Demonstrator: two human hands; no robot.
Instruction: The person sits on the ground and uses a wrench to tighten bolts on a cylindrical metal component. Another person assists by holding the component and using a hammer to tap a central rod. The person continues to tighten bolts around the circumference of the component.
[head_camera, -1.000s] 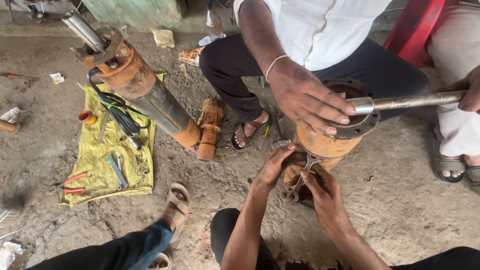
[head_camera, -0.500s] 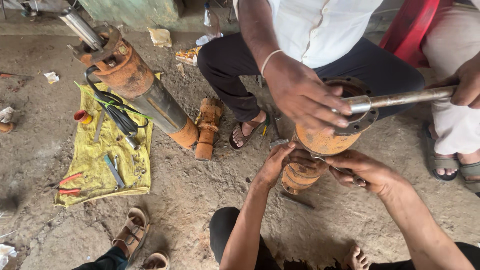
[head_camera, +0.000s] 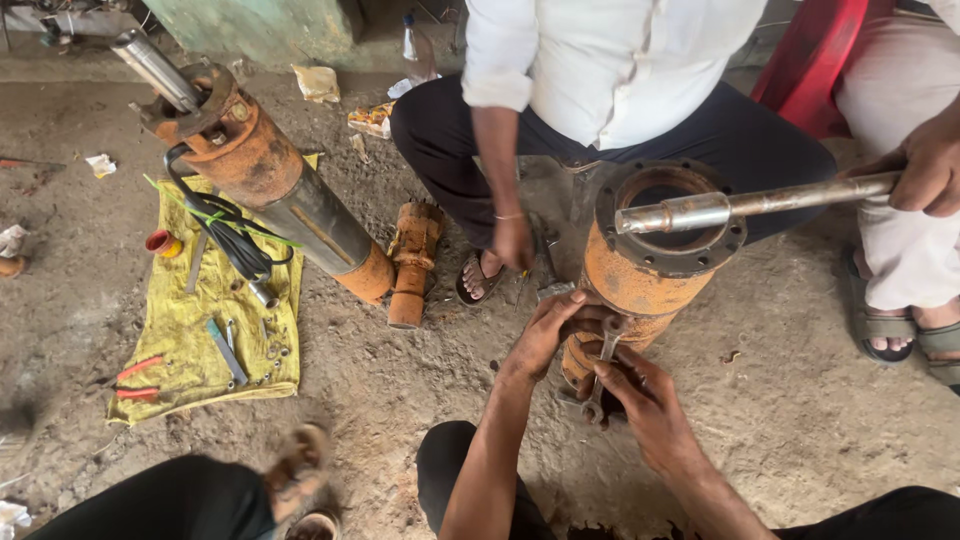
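right hand (head_camera: 645, 405) grip closed on spanner (head_camera: 603, 368), left hand (head_camera: 545, 330) clasping orange pump body (head_camera: 640, 275) just above

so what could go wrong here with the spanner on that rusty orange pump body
The right hand works a spanner low on the rusty orange pump body, with the left hand pressed right beside it; if the spanner slips off, knuckles could hit metal. The steel shaft, held by another person's hand, juts over the flange and might swing or drop towards the hands below.
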